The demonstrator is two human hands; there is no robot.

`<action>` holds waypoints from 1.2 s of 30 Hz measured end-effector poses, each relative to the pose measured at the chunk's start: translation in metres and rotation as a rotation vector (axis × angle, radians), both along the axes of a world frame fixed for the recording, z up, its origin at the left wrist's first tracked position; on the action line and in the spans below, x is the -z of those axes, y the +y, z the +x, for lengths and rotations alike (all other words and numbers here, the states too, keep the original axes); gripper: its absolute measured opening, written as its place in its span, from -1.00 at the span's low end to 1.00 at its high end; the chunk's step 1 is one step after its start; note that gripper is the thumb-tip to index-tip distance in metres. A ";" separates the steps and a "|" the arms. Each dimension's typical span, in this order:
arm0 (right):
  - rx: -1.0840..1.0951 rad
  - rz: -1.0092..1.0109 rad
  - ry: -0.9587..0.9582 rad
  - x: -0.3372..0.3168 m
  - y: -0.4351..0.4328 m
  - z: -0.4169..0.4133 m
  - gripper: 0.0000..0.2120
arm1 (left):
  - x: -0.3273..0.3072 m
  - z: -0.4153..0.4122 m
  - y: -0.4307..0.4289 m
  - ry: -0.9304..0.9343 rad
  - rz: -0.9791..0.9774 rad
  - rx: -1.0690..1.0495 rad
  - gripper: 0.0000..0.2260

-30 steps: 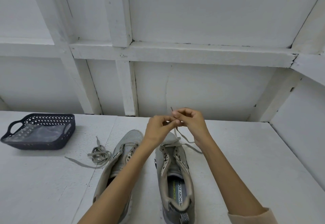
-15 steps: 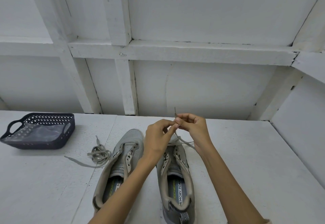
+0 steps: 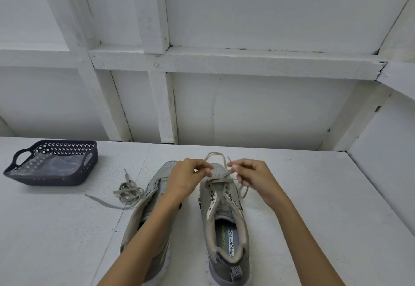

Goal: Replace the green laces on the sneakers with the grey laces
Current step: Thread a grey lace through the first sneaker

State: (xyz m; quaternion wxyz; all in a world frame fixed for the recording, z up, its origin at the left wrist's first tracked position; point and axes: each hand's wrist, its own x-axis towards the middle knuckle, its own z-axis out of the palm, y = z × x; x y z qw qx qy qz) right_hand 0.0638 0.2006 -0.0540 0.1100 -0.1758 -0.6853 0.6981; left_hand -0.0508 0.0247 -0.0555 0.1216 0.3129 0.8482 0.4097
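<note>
you've barely started: the lace (image 3: 221,180) crosses only the toe-end eyelets of the right shoe (image 3: 224,218), with your left hand (image 3: 188,177) and right hand (image 3: 253,177) each pinching an end. the left shoe (image 3: 161,173) is unlaced; a spare lace (image 3: 130,192) lies beside it.

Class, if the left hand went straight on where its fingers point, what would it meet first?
The left hand points toward the right hand; probably the grey lace between them comes first, depth unclear.

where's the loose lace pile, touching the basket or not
Apart. The head view shows a strip of bare table between the basket and the lace pile.
</note>
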 end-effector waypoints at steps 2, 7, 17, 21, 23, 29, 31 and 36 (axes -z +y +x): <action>-0.032 0.100 -0.074 0.009 0.000 0.004 -0.88 | 0.003 -0.001 -0.007 0.005 -0.080 0.000 -0.92; -0.012 0.320 -0.169 0.016 0.002 0.011 -0.94 | 0.004 0.003 -0.014 0.044 -0.226 0.025 -0.91; -0.062 0.672 -0.276 0.016 0.000 0.007 -0.82 | -0.002 0.010 -0.012 0.098 -0.224 -0.037 -0.91; -0.059 0.753 -0.292 0.012 -0.003 0.003 -0.81 | -0.002 0.014 -0.008 0.147 -0.260 -0.030 -0.87; -0.077 0.789 -0.302 0.009 -0.005 0.001 -0.86 | -0.001 0.015 -0.006 0.179 -0.297 -0.016 -0.86; -0.171 0.978 -0.376 -0.002 -0.013 -0.008 -0.91 | -0.005 0.019 0.001 0.314 -0.412 0.009 -0.81; -0.159 1.042 -0.404 -0.004 -0.019 -0.012 -0.89 | -0.004 0.021 0.005 0.344 -0.436 0.006 -0.82; -0.076 1.043 -0.472 -0.003 -0.027 -0.012 -0.94 | -0.002 0.022 0.008 0.311 -0.436 0.031 -0.82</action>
